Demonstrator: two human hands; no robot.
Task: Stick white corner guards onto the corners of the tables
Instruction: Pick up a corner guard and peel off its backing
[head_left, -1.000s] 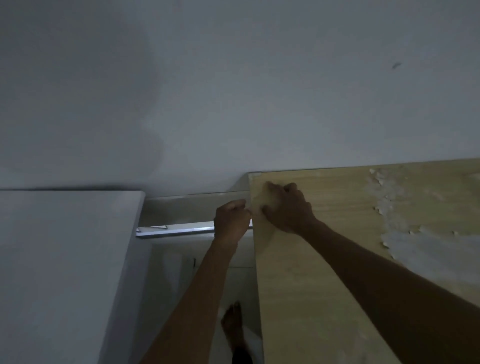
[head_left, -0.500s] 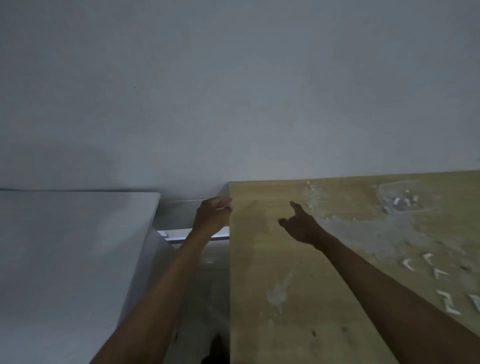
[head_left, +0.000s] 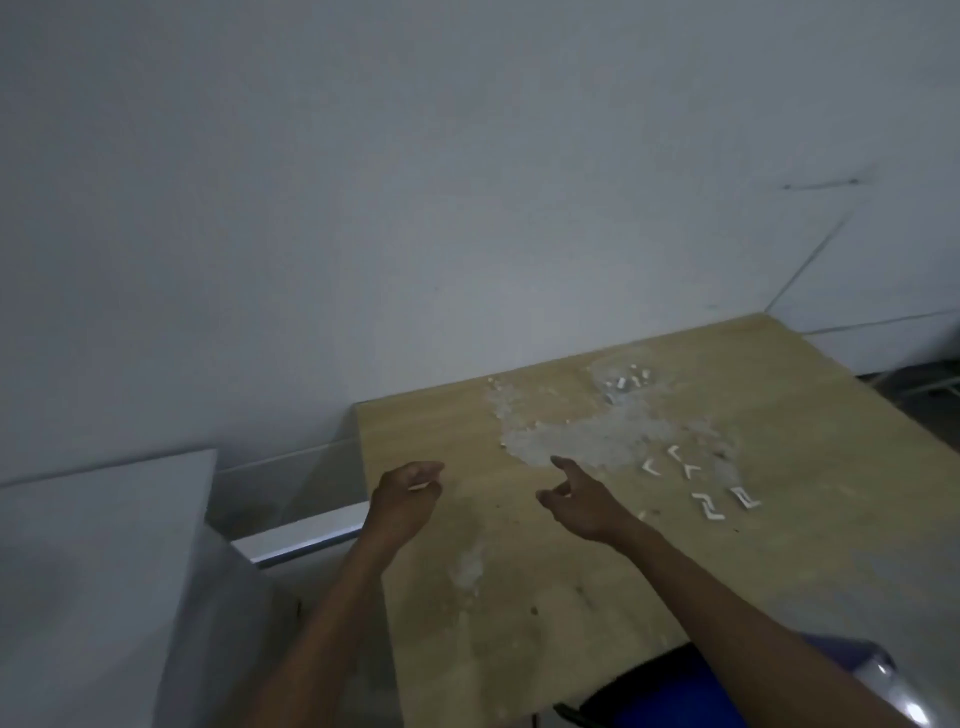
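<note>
Progress: no guard can be made out on the near-left corner; spare guards (head_left: 698, 483) are laid loose on the table (head_left: 545, 571).
Left hand (head_left: 402, 501): curled, a small white scrap pinched.
Right hand (head_left: 582, 499): spread, nothing held, stretched toward the guards.
Surface: worn, flaking veneer.
Room: dim, grey wall (head_left: 415, 208).

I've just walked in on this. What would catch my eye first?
Probably the wooden table against the wall, its top badly worn, with a big pale peeled patch near the back. Right of that patch lies a scatter of small white corner guards. Both hands hover above the tabletop, the right hand reaching towards the guards.
</note>
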